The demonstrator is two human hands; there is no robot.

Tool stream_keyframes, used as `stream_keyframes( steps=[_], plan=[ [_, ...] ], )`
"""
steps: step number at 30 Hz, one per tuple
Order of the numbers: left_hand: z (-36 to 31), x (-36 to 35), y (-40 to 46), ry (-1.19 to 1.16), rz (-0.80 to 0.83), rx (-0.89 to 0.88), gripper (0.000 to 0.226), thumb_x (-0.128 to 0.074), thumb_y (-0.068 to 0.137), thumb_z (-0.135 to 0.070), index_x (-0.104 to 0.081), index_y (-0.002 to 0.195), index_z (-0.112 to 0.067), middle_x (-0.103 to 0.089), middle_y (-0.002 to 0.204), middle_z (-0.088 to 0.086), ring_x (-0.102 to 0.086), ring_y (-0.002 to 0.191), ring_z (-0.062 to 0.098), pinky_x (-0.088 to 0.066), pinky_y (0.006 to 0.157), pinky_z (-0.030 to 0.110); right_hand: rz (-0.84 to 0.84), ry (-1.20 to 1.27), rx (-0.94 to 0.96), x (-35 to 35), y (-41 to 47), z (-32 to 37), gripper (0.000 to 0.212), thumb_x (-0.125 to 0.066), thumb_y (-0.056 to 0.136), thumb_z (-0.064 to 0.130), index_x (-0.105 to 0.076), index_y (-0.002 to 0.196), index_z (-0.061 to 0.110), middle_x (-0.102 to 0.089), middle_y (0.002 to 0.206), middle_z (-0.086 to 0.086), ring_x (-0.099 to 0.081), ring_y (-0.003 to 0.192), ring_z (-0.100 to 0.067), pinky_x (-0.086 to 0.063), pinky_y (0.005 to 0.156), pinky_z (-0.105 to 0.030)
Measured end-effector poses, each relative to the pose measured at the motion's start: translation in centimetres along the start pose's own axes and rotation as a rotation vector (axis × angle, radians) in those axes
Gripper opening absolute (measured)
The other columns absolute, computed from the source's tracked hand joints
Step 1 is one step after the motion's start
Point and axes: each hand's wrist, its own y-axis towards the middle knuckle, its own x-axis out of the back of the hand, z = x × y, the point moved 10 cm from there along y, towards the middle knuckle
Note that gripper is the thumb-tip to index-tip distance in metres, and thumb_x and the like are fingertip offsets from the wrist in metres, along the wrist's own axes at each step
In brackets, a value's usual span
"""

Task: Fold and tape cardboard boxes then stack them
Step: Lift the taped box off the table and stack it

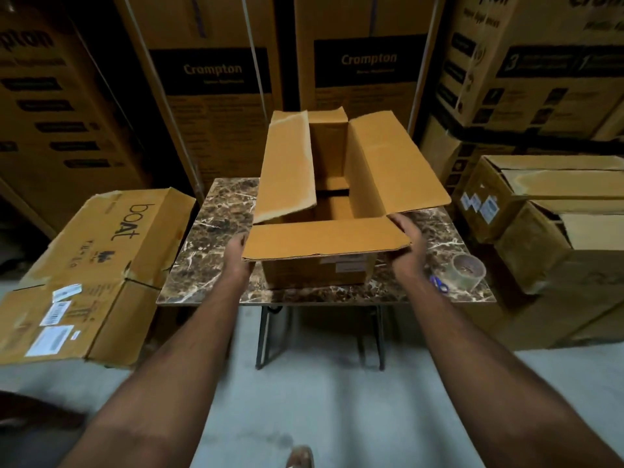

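Observation:
An open cardboard box (317,271) stands on a small marble-patterned table (209,231). Its long left flap (287,167) and long right flap (395,163) stick up, and the far short flap (327,119) is upright. The near short flap (320,238) lies almost level towards me. My left hand (238,255) holds that flap's left end from below, fingers hidden behind the cardboard. My right hand (408,244) grips its right end, fingers curled over the corner. A roll of clear tape (467,270) lies on the table's right edge, with blue-handled scissors (439,285) beside it.
A flattened "boat" carton (91,271) lies at the left of the table. Taped boxes (547,211) are stacked at the right. Tall Crompton cartons (216,82) form a wall behind. Bare concrete floor (310,400) lies below me.

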Motion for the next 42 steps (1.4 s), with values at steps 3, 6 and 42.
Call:
stream_keyframes(
  steps=[3, 6, 42],
  plan=[
    [-3.1, 1.1, -1.6, 0.06, -0.084, -0.105, 0.023, -0.044, 0.103, -0.01, -0.065, 0.095, -0.009, -0.063, 0.092, 0.001, -0.056, 0.081, 0.015, -0.044, 0.064, 0.026, -0.14, -0.148, 0.246, 2.2, -1.4, 4.7, 0.026, -0.049, 0.105, 0.014, -0.069, 0.118, 0.003, -0.069, 0.102, -0.003, -0.062, 0.091, -0.008, -0.046, 0.076, -0.012],
    [-7.2, 2.2, -2.7, 0.026, -0.124, -0.202, 0.02, -0.049, 0.104, -0.022, -0.067, 0.097, -0.016, -0.066, 0.109, 0.003, -0.059, 0.089, 0.015, -0.048, 0.071, 0.029, -0.111, -0.22, 0.278, 1.9, -0.6, 8.3, 0.029, -0.047, 0.106, 0.022, -0.072, 0.111, 0.007, -0.073, 0.096, 0.0, -0.067, 0.093, -0.016, -0.053, 0.082, -0.02],
    [-12.5, -11.0, -4.6, 1.481, -0.083, -0.655, 0.044, -0.047, 0.103, -0.032, -0.045, 0.145, -0.021, -0.009, 0.165, 0.021, -0.011, 0.151, 0.037, -0.006, 0.123, 0.048, -0.169, -0.788, -0.187, -0.9, 1.3, 5.7, 0.036, -0.061, 0.097, 0.022, -0.056, 0.132, 0.013, -0.033, 0.147, -0.018, -0.038, 0.129, -0.033, -0.042, 0.094, -0.042]
  ],
)
